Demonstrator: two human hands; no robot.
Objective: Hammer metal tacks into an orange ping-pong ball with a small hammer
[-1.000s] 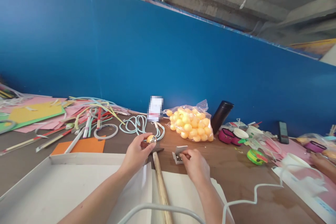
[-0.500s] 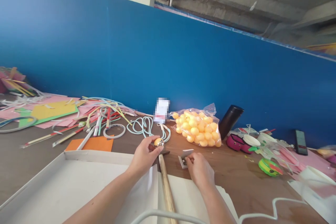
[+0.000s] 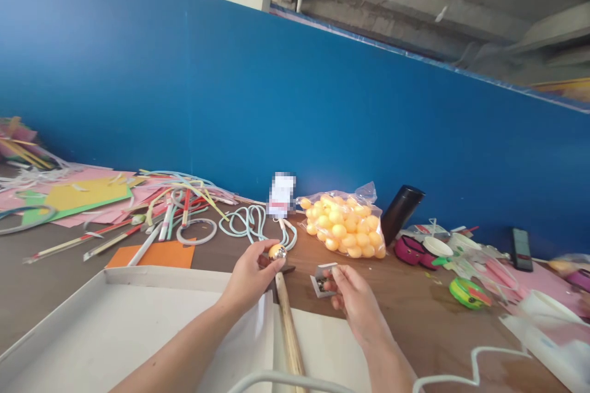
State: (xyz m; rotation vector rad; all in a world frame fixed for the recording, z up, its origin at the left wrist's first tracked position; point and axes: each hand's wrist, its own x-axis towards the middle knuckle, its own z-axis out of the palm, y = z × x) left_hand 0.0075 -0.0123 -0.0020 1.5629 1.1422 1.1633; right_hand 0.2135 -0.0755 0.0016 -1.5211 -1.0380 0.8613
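My left hand (image 3: 251, 275) is closed around an orange ping-pong ball (image 3: 276, 252) with shiny metal bits on its near right side. Below the ball lies a hammer (image 3: 288, 325) with a wooden handle, its dark head partly behind my fingers. My right hand (image 3: 358, 298) is beside a small open box (image 3: 319, 282) that has shiny metal pieces inside. Thumb and index finger are pressed together just above the box's right edge; what they pinch, if anything, is too small to name.
A clear bag of orange balls (image 3: 343, 226) and a black bottle (image 3: 402, 214) stand near the blue wall. A white tray (image 3: 175, 319) lies at front left. Paper and tubes (image 3: 179, 196) clutter the left; a green tape measure (image 3: 469, 293) and a phone (image 3: 522, 249) lie right.
My right hand has lifted slightly out of the small box, fingertips now above its right edge. My left hand still holds the ball, and the view has shifted slightly.
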